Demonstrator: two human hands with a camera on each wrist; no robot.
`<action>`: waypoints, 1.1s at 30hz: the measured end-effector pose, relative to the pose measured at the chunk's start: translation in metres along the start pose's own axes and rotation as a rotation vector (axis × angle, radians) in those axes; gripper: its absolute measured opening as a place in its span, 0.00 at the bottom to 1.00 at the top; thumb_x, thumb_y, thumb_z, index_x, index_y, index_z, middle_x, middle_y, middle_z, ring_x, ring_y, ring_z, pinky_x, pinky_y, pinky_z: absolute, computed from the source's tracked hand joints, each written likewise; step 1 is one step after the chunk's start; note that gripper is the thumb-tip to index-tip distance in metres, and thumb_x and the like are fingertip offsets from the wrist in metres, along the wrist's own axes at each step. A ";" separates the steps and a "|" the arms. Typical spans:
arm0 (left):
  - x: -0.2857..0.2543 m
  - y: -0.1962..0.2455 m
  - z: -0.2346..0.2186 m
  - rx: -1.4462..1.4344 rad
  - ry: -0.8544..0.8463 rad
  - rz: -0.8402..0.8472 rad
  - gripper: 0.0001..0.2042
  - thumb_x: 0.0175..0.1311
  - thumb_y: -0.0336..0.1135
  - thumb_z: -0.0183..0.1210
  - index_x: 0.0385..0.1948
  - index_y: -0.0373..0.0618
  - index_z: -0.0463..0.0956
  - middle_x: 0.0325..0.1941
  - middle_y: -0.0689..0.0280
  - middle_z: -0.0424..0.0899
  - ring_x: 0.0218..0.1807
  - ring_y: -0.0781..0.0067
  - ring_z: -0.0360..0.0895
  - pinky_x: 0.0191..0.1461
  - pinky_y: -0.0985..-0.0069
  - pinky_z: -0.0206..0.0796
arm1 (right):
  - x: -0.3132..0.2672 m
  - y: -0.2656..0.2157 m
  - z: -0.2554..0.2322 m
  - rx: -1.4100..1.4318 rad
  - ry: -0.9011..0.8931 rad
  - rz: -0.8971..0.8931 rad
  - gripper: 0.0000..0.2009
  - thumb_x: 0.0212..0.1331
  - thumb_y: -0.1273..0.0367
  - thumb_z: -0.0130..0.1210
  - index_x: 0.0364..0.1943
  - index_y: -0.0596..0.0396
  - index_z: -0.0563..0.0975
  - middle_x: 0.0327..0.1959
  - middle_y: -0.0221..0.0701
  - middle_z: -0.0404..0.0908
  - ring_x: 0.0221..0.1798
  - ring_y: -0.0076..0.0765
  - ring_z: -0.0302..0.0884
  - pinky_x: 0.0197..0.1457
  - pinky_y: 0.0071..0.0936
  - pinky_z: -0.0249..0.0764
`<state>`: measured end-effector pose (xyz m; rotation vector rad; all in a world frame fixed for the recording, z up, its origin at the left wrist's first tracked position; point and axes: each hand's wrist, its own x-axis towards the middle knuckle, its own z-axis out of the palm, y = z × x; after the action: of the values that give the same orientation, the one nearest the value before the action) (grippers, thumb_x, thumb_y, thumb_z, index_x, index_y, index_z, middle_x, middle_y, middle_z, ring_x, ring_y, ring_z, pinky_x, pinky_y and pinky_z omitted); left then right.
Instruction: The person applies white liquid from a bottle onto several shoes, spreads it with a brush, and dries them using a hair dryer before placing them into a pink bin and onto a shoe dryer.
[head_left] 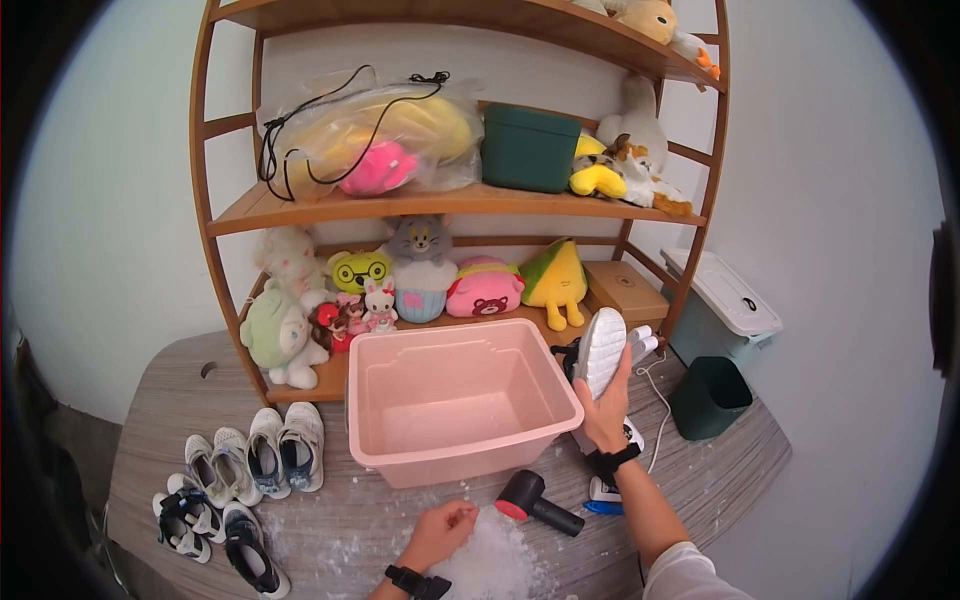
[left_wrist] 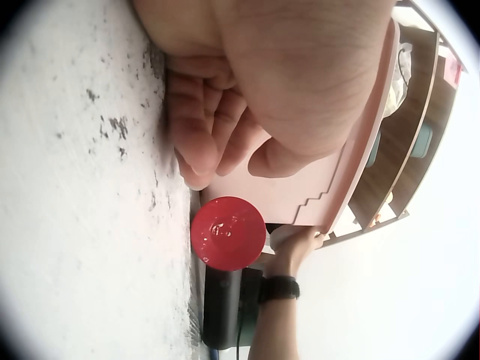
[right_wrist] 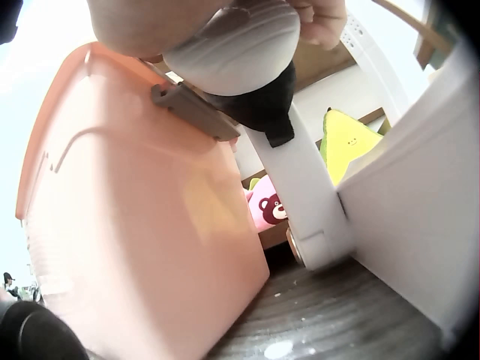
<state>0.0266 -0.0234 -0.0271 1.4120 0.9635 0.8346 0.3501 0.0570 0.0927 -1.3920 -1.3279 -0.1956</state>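
Observation:
My right hand (head_left: 606, 412) grips a shoe (head_left: 601, 352) at the right rim of the pink plastic tub (head_left: 450, 466), its white ridged sole facing the head camera. In the right wrist view the shoe's white sole (right_wrist: 238, 52) and black part (right_wrist: 262, 105) show below my fingers. My left hand (head_left: 440, 532) is low at the table's front, its fingers loosely bent and holding nothing. They are beside a patch of white powder (head_left: 492, 560). Just right of it lies a black hair-dryer-shaped tool (head_left: 548, 512) with a red end (left_wrist: 228, 233).
Several shoes (head_left: 268, 455) stand at the table's left. Behind the tub rises a wooden shelf (head_left: 450, 205) with plush toys and a green bin (head_left: 530, 148). A dark green bin (head_left: 709, 398), white cable (head_left: 661, 420) and lidded grey box (head_left: 722, 295) are at the right.

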 end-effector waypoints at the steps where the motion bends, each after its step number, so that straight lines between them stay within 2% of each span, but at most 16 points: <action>1: 0.000 0.001 0.000 -0.003 0.005 -0.003 0.10 0.71 0.36 0.62 0.47 0.40 0.83 0.24 0.67 0.84 0.26 0.81 0.81 0.32 0.79 0.73 | -0.005 0.000 -0.003 0.003 -0.021 0.014 0.50 0.56 0.65 0.67 0.78 0.63 0.48 0.74 0.58 0.62 0.75 0.62 0.65 0.76 0.43 0.62; 2: -0.001 0.001 0.000 -0.020 -0.002 0.002 0.10 0.72 0.36 0.62 0.47 0.40 0.83 0.24 0.68 0.84 0.26 0.81 0.81 0.33 0.80 0.74 | -0.012 0.002 -0.006 0.008 -0.044 0.029 0.48 0.56 0.64 0.68 0.77 0.67 0.51 0.72 0.59 0.65 0.74 0.64 0.66 0.75 0.45 0.63; 3: -0.001 0.002 0.000 -0.037 -0.007 0.007 0.10 0.72 0.36 0.62 0.47 0.40 0.83 0.24 0.68 0.84 0.26 0.82 0.81 0.33 0.80 0.74 | -0.021 0.015 -0.011 -0.109 -0.112 -0.021 0.42 0.59 0.65 0.66 0.75 0.68 0.57 0.67 0.57 0.71 0.67 0.62 0.72 0.70 0.45 0.68; 4: -0.001 0.004 0.000 -0.038 0.004 0.001 0.10 0.72 0.36 0.62 0.47 0.40 0.83 0.24 0.68 0.84 0.26 0.82 0.81 0.33 0.80 0.74 | -0.028 0.011 -0.016 -0.102 -0.123 -0.022 0.42 0.59 0.65 0.66 0.75 0.68 0.57 0.67 0.57 0.71 0.67 0.62 0.72 0.70 0.45 0.68; 6: -0.001 0.007 -0.001 -0.012 -0.038 -0.015 0.09 0.75 0.31 0.59 0.49 0.37 0.81 0.30 0.67 0.84 0.29 0.83 0.79 0.32 0.81 0.74 | -0.040 -0.011 -0.036 0.013 -0.249 0.230 0.37 0.58 0.67 0.66 0.70 0.67 0.63 0.58 0.53 0.76 0.58 0.59 0.76 0.61 0.45 0.72; 7: -0.001 0.008 -0.001 -0.009 -0.023 -0.021 0.09 0.75 0.31 0.59 0.49 0.37 0.81 0.30 0.67 0.84 0.29 0.83 0.79 0.32 0.81 0.74 | -0.047 -0.014 -0.044 0.025 -0.260 0.229 0.37 0.58 0.67 0.66 0.70 0.67 0.63 0.58 0.53 0.76 0.58 0.59 0.76 0.61 0.45 0.72; 9: -0.001 0.010 0.001 -0.064 -0.032 -0.049 0.09 0.76 0.33 0.58 0.48 0.38 0.81 0.30 0.68 0.83 0.28 0.84 0.78 0.32 0.82 0.73 | -0.063 -0.015 -0.056 -0.272 -0.202 0.146 0.32 0.55 0.68 0.67 0.64 0.65 0.69 0.51 0.51 0.77 0.51 0.57 0.76 0.55 0.46 0.73; 10: -0.002 0.012 0.000 -0.061 -0.009 -0.060 0.09 0.76 0.33 0.58 0.48 0.38 0.81 0.30 0.68 0.83 0.28 0.84 0.78 0.32 0.82 0.73 | -0.073 -0.016 -0.059 -0.254 -0.220 0.145 0.32 0.55 0.68 0.67 0.64 0.65 0.69 0.51 0.51 0.77 0.51 0.57 0.76 0.55 0.46 0.73; 12: -0.003 0.016 0.000 -0.113 -0.047 -0.070 0.12 0.79 0.37 0.56 0.41 0.37 0.82 0.27 0.69 0.82 0.27 0.85 0.77 0.31 0.82 0.72 | -0.090 -0.017 -0.063 -0.350 -0.170 -0.118 0.26 0.53 0.68 0.67 0.56 0.63 0.73 0.49 0.50 0.77 0.51 0.59 0.76 0.55 0.46 0.74; 18: -0.002 0.020 -0.001 -0.036 -0.050 -0.088 0.21 0.80 0.44 0.54 0.29 0.36 0.82 0.23 0.69 0.80 0.25 0.83 0.76 0.29 0.82 0.70 | -0.131 -0.050 -0.046 -0.105 -0.452 -0.238 0.24 0.52 0.64 0.70 0.50 0.64 0.76 0.52 0.51 0.76 0.52 0.62 0.74 0.56 0.51 0.72; 19: -0.003 0.021 -0.001 -0.030 -0.039 -0.101 0.21 0.80 0.44 0.54 0.29 0.36 0.82 0.23 0.69 0.80 0.25 0.83 0.76 0.29 0.82 0.70 | -0.134 -0.052 -0.046 -0.117 -0.539 -0.246 0.31 0.53 0.59 0.71 0.57 0.64 0.74 0.58 0.53 0.74 0.55 0.64 0.74 0.59 0.53 0.71; 20: -0.003 0.022 -0.001 -0.048 -0.038 -0.088 0.21 0.80 0.44 0.54 0.30 0.36 0.82 0.22 0.69 0.80 0.24 0.83 0.76 0.29 0.82 0.69 | -0.136 -0.053 -0.046 -0.103 -0.547 -0.246 0.31 0.53 0.59 0.71 0.57 0.64 0.74 0.58 0.53 0.74 0.55 0.64 0.74 0.59 0.53 0.71; 22: -0.003 0.021 0.000 -0.068 -0.022 -0.085 0.21 0.81 0.45 0.53 0.30 0.37 0.81 0.22 0.69 0.80 0.24 0.83 0.75 0.28 0.81 0.69 | -0.140 -0.056 -0.046 -0.147 -0.723 -0.241 0.41 0.55 0.52 0.70 0.67 0.64 0.68 0.64 0.55 0.70 0.59 0.66 0.74 0.62 0.53 0.72; 25: 0.001 0.021 -0.001 -0.022 -0.042 -0.032 0.21 0.81 0.45 0.53 0.31 0.37 0.81 0.22 0.69 0.79 0.23 0.83 0.74 0.28 0.80 0.67 | -0.143 -0.055 -0.046 -0.150 -0.872 -0.221 0.47 0.56 0.48 0.68 0.73 0.62 0.62 0.70 0.57 0.66 0.64 0.68 0.72 0.64 0.54 0.73; 31: 0.001 0.025 -0.010 0.003 0.002 -0.010 0.17 0.80 0.43 0.55 0.34 0.37 0.81 0.22 0.69 0.79 0.24 0.82 0.75 0.29 0.80 0.67 | -0.141 -0.051 -0.044 -0.139 -0.894 -0.197 0.45 0.55 0.52 0.70 0.73 0.59 0.61 0.69 0.56 0.65 0.64 0.70 0.72 0.64 0.52 0.74; 33: -0.003 0.035 -0.022 0.253 0.196 0.027 0.14 0.76 0.41 0.58 0.38 0.38 0.83 0.27 0.65 0.83 0.28 0.78 0.79 0.31 0.77 0.71 | -0.142 -0.048 -0.045 -0.125 -0.897 -0.185 0.45 0.55 0.53 0.70 0.73 0.59 0.61 0.69 0.56 0.65 0.64 0.70 0.72 0.64 0.53 0.74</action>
<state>0.0082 -0.0163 0.0094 1.5822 1.2366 0.9073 0.2883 -0.0725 0.0308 -1.5212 -2.2105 0.2688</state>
